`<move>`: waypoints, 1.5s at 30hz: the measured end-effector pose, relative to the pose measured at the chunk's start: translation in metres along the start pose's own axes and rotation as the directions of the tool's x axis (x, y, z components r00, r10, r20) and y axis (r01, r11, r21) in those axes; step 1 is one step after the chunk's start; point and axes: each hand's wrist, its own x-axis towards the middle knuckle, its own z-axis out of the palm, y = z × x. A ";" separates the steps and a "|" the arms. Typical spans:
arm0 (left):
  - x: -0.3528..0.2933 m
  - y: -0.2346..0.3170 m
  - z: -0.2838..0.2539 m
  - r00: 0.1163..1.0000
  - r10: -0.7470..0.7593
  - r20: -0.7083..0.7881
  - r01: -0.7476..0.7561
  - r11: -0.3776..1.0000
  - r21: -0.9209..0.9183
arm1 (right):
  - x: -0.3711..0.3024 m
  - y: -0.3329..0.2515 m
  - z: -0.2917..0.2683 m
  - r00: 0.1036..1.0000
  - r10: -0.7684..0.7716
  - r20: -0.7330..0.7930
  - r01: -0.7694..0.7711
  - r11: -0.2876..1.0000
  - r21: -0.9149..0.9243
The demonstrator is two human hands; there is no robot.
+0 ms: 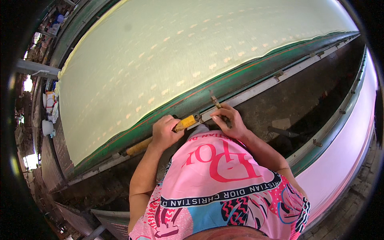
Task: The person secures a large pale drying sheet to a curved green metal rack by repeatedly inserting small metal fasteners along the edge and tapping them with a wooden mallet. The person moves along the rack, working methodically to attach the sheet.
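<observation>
Yellow handle [186,123], scuffed, w/ a dark ring-like end, is in L hand [165,133]; fingers are curled round its left part, ring end pokes out twd R hand [231,123]. R hand pinches a slim tool [216,102] btwn thumb & fingers; brassy section & thin tip point up & away, over tbl edge. Hands are near each other, not touching. Both tools are right by the pale metal rail [256,95] along the near side of green tbl [240,77]; can't tell if handle touches rail. A 2nd yellow piece [139,147] is at the rail, left of L hand. Pale yellow-green cloth [132,52] w/ rows of small light motifs covers most of tbl. Pink patterned shirt [218,168] is just below hands. Off to the rt, pink cloth [340,164] lies on another long tbl.
</observation>
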 end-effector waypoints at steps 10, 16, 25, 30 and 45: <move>0.037 -0.023 -0.056 0.960 -0.256 0.114 0.275 0.938 -0.211 | -0.015 -0.002 -0.033 0.957 0.126 -0.262 -0.154 0.984 -0.092; 0.084 -0.020 -0.033 0.939 -0.193 0.284 0.207 0.978 -0.021 | -0.032 0.023 -0.083 0.822 0.049 -0.567 -0.221 0.946 -0.239; 0.201 0.081 0.026 0.945 -0.021 0.326 0.001 0.998 0.061 | -0.037 0.055 -0.197 0.619 0.638 -0.459 -0.464 0.768 0.441; 0.270 0.151 0.090 0.958 0.067 0.278 -0.075 0.997 0.017 | -0.036 0.080 -0.233 0.709 0.651 -0.272 -0.449 0.714 0.537; 0.346 0.237 0.200 0.848 0.022 0.530 -0.066 0.996 0.065 | -0.054 0.145 -0.255 0.824 0.530 0.200 -0.251 0.026 0.968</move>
